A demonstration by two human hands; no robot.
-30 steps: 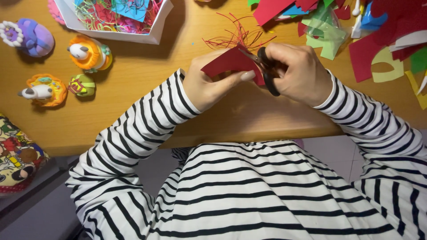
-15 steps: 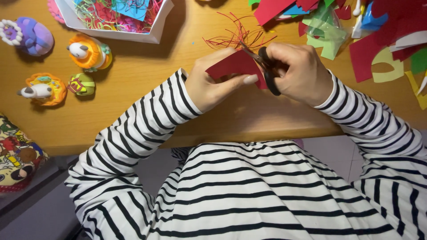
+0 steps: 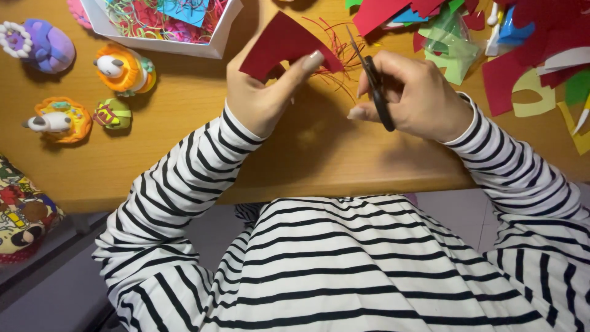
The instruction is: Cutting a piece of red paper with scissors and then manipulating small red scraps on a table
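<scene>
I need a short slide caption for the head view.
Left hand holds red paper; right hand holds black scissors beside it.

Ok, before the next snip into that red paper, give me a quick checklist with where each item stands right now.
1. Left hand grips the red paper: ok, thumb pinned on its lower edge.
2. Right hand holds the black scissors: ok, fingers through the handles.
3. Blades lined up on the paper: not ok, they sit apart, to the right of the paper.
4. Blades open: cannot tell, they look thin and nearly closed.
5. Left fingertips out of the cutting line: ok, apart from the blades.
6. Thin red strips under the work: not ok, loose on the wooden table.
</scene>
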